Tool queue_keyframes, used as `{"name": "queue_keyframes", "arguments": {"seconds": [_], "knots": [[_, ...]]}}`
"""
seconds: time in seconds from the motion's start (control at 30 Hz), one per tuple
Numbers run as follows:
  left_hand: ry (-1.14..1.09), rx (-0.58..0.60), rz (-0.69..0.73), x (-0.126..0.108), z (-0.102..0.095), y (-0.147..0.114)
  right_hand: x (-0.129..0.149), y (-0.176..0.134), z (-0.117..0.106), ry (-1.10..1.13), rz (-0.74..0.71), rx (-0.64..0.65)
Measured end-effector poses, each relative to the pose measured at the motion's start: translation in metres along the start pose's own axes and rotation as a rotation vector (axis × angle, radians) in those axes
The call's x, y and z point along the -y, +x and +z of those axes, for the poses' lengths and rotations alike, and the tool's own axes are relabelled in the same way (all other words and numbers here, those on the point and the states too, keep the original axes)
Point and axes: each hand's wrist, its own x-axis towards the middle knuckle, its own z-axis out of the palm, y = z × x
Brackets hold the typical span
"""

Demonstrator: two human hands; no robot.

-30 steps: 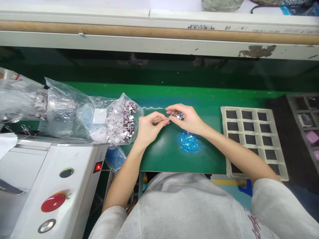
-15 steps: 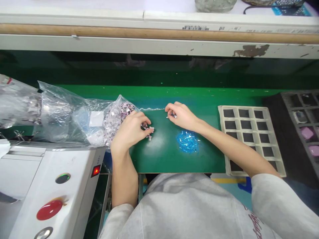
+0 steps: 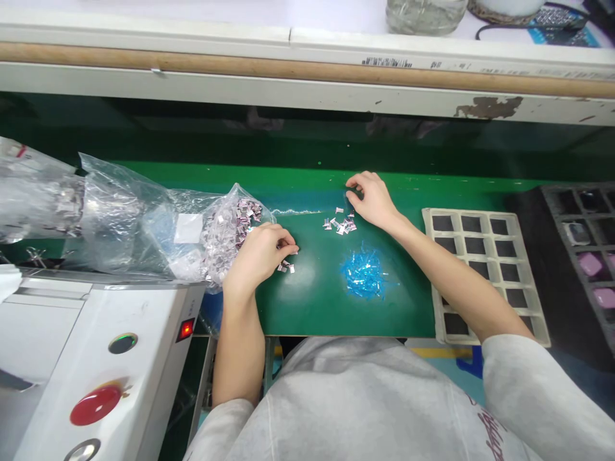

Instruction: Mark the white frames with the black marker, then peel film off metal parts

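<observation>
Pinching small metal clips (image 3: 287,266), left hand (image 3: 259,256); right hand (image 3: 372,200) grip curled beside 1 blue pile (image 3: 364,274).

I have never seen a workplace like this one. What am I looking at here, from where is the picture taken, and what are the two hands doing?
The camera sits on a person's head and looks down at their own two bare hands over a green work surface. The left hand rests beside an open clear plastic bag full of small shiny metal parts, its fingers curled over a few loose ones. The right hand reaches farther away, fingertips pinched near a small scatter of the same parts; whether it holds one I cannot tell. Between the arms lies a pile of blue film scraps. At right stands a white compartment tray. At lower left is a white machine with a red button.
</observation>
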Motion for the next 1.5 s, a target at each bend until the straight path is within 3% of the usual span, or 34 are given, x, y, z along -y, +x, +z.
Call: {"name": "queue_keyframes", "arguments": {"seconds": [0.23, 0.47, 0.6, 0.73, 0.83, 0.93, 1.5], "knots": [[-0.425, -0.193, -0.126, -0.016, 0.007, -0.001, -0.018, 0.0, 0.005, 0.02, -0.006, 0.036], [-0.673, -0.164, -0.203, -0.025, 0.013, -0.001, -0.014, -0.001, 0.001, 0.045, 0.028, 0.013], [-0.757, -0.183, -0.197, -0.029, 0.016, 0.001, 0.006, -0.006, -0.007, 0.095, 0.043, -0.058], [-0.8, -0.28, -0.172, -0.036, 0.025, 0.005, 0.055, -0.024, -0.014, 0.346, 0.035, -0.116], [-0.808, -0.312, -0.166, -0.039, 0.033, 0.006, 0.094, -0.041, -0.017, 0.568, 0.031, 0.011], [-0.836, -0.326, -0.157, -0.04, 0.039, 0.006, 0.113, -0.051, -0.017, 0.62, 0.027, 0.094], [-0.887, -0.321, -0.138, -0.045, 0.042, 0.007, 0.105, -0.05, -0.006, 0.544, 0.017, 0.051]]}}
